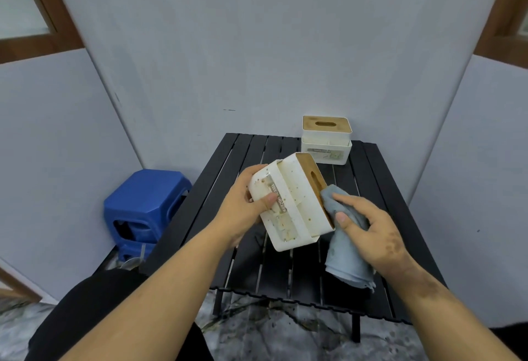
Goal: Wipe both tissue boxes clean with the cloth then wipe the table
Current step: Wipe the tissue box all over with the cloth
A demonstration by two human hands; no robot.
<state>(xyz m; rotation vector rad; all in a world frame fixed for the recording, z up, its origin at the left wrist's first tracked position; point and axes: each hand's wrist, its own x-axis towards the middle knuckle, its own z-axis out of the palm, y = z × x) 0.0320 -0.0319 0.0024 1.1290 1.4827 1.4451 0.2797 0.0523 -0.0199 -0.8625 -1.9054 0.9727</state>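
The left hand (243, 203) is gripping the speckled tissue box (291, 203), tilting it above the black slatted table (228, 160). The right hand (371, 235) is pressing the clutched grey cloth (347, 257) against its wooden lid (313, 173). The second tissue box (326, 139) is standing upright at the table's far edge.

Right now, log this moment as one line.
left hand holds tilted tissue box | right hand presses cloth on wooden lid | second box untouched, table
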